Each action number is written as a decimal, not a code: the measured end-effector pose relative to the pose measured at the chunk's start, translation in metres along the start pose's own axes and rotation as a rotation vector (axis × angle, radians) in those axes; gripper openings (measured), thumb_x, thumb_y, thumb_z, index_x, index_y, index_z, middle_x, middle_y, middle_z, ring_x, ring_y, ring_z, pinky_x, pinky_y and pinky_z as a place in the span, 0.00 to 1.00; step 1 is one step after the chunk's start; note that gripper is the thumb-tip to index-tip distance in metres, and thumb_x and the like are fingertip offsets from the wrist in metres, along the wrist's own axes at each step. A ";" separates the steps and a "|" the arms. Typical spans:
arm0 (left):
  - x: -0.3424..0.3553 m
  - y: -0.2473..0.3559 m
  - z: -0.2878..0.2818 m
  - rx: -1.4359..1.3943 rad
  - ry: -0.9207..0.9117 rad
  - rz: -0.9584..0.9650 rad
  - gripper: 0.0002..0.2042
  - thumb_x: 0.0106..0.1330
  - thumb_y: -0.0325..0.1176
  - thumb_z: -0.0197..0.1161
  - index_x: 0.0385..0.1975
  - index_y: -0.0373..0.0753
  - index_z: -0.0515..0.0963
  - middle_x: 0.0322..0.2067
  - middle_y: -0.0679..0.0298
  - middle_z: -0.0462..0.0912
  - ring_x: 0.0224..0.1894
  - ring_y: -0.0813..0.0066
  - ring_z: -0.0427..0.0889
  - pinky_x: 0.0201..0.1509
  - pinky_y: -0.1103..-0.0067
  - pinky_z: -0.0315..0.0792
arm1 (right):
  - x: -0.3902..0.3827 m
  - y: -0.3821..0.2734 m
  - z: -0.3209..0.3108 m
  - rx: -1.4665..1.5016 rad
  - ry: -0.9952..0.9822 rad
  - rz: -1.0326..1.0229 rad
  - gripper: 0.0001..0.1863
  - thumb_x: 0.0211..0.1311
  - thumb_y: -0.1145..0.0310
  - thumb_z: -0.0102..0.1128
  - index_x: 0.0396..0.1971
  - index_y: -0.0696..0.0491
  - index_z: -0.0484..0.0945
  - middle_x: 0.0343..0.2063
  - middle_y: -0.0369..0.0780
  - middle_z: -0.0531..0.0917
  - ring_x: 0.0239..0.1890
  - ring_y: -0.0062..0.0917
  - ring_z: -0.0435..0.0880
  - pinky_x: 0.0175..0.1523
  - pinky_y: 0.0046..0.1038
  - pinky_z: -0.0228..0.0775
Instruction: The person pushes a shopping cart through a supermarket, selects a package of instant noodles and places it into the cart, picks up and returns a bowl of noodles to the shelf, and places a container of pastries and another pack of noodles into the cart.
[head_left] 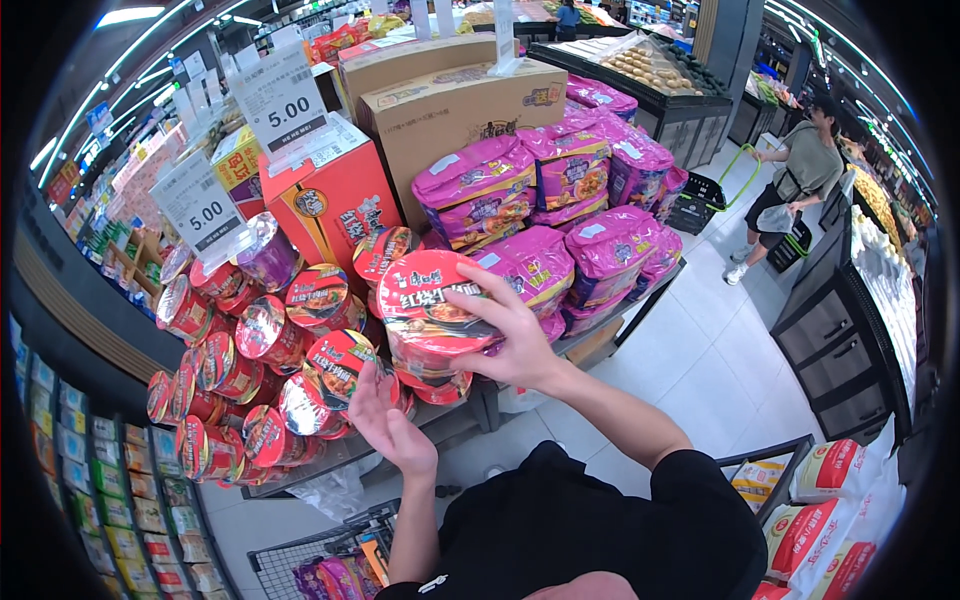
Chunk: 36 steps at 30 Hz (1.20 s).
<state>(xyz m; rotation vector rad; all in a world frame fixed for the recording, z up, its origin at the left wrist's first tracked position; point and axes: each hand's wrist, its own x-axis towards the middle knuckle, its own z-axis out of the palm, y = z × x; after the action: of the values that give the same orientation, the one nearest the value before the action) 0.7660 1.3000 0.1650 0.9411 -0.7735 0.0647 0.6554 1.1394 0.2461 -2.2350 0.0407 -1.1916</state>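
"One red instant-noodle tub (430, 290) is up: where, and held how?"
"Near the view's centre. The right hand (510, 325) has its grip around the tub's right side; the left hand (395, 425), unclenched and empty, is at its 7 o'clock."
"Which step?"
"Handling a single tub, I'd judge. Other red tubs (270, 330) lie at 8 o'clock, purple noodle packs (515, 265) at 2."
"The next move calls for?"
"A firm hold, probably; that glossy lid could slip."

Centre: bare hands (395, 425) (520, 332), 2; held red tub (428, 300), 1 | Upper left — large price cards (277, 100) (196, 205), 2 | Lower edge — shopping cart (268, 563), 1
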 end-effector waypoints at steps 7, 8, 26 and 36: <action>-0.016 0.016 0.022 -0.952 -0.217 -0.712 0.40 0.70 0.68 0.35 0.73 0.45 0.47 0.72 0.61 0.53 0.73 0.60 0.55 0.74 0.59 0.51 | -0.013 -0.036 -0.040 0.128 -0.135 -0.112 0.38 0.42 0.54 0.78 0.56 0.51 0.78 0.64 0.51 0.67 0.66 0.47 0.67 0.67 0.45 0.60; -0.013 0.025 0.030 -0.868 -0.207 -0.779 0.42 0.68 0.71 0.33 0.73 0.46 0.47 0.72 0.61 0.53 0.73 0.59 0.54 0.74 0.59 0.52 | -0.016 -0.038 -0.041 0.061 -0.165 -0.145 0.37 0.42 0.54 0.78 0.56 0.50 0.78 0.64 0.51 0.67 0.66 0.47 0.67 0.67 0.45 0.60; -0.031 0.014 0.031 -0.885 -0.106 -0.810 0.36 0.72 0.62 0.38 0.71 0.43 0.53 0.69 0.61 0.59 0.71 0.61 0.60 0.72 0.59 0.57 | -0.055 -0.038 -0.025 0.197 -0.106 0.154 0.58 0.43 0.59 0.81 0.71 0.53 0.51 0.71 0.49 0.51 0.74 0.41 0.51 0.73 0.41 0.48; -0.053 0.009 0.025 -0.680 -0.271 -0.809 0.45 0.64 0.74 0.34 0.74 0.48 0.43 0.73 0.64 0.50 0.73 0.62 0.53 0.74 0.60 0.50 | -0.084 -0.048 -0.012 0.366 -0.049 0.332 0.68 0.41 0.61 0.83 0.73 0.54 0.36 0.71 0.46 0.49 0.73 0.34 0.52 0.74 0.38 0.47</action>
<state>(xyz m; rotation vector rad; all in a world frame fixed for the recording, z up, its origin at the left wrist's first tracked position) 0.7099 1.3016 0.1473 0.5483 -0.5477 -0.9915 0.5849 1.1978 0.2132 -1.8490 0.1546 -0.8836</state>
